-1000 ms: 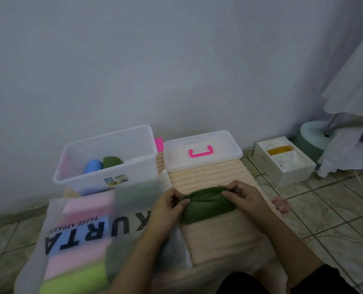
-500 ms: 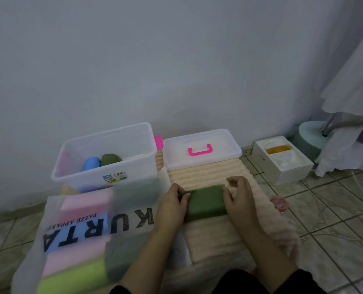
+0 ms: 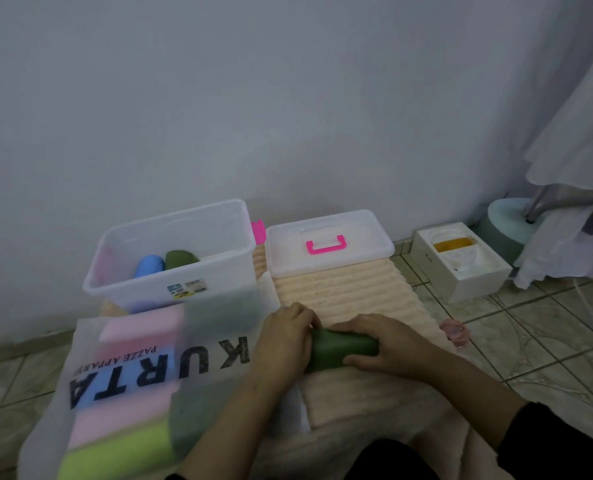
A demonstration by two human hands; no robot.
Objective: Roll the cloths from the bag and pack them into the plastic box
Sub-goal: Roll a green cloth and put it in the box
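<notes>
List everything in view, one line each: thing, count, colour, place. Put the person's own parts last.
plastic box: 1, clear, open, back left by the wall.
rolled cloths in box: 2, one blue, one dark green, side by side.
green cloth roll: 1, dark green, on the mat between both hands.
bag: 1, translucent white, black lettering, front left; pink, blue, dark green and lime cloths inside.
lid: 1, clear with pink handle, behind the mat.
mat: 1, ribbed peach, centre.
white box: 1, right, by the wall.
floor tiles: pale green.
left hand: 1, grips the roll's left end.
right hand: 1, curled round the roll's right end.
</notes>
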